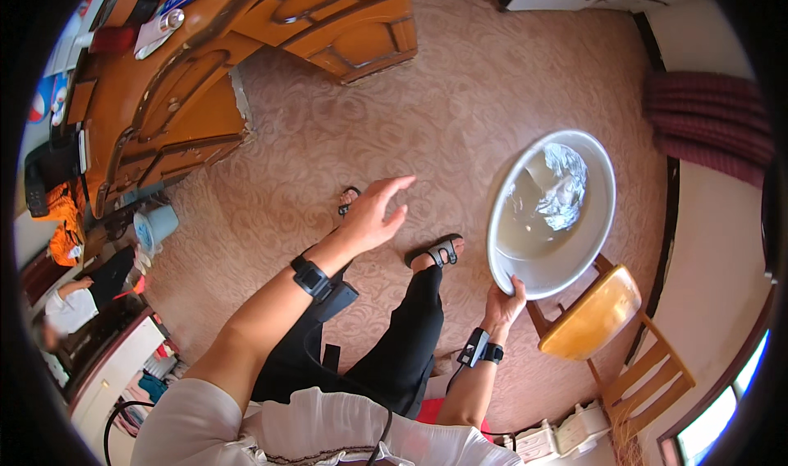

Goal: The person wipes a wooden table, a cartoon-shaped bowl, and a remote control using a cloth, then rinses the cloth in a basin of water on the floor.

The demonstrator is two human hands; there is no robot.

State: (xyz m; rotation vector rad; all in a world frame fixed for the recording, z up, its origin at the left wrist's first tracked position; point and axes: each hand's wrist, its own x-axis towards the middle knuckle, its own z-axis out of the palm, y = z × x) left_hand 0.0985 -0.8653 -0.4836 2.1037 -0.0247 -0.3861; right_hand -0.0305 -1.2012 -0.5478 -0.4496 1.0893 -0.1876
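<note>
My right hand (506,304) grips the near rim of a large pale basin (551,279), thumb on the rim. Cloudy water lies in the basin, which tilts somewhat. A crumpled, shiny wet piece, perhaps cloth or plastic film (563,189), lies partly in that water at the far side. My left hand (377,213) is in the air to the left of the basin, fingers spread and slightly curved, touching nothing.
A wooden chair (591,318) stands just beside the basin. At upper left is a wooden dressing table (203,90) with bottles and tubes on top. A small blue bin (161,224) stands at left. A dark red curtain (708,121) hangs at right.
</note>
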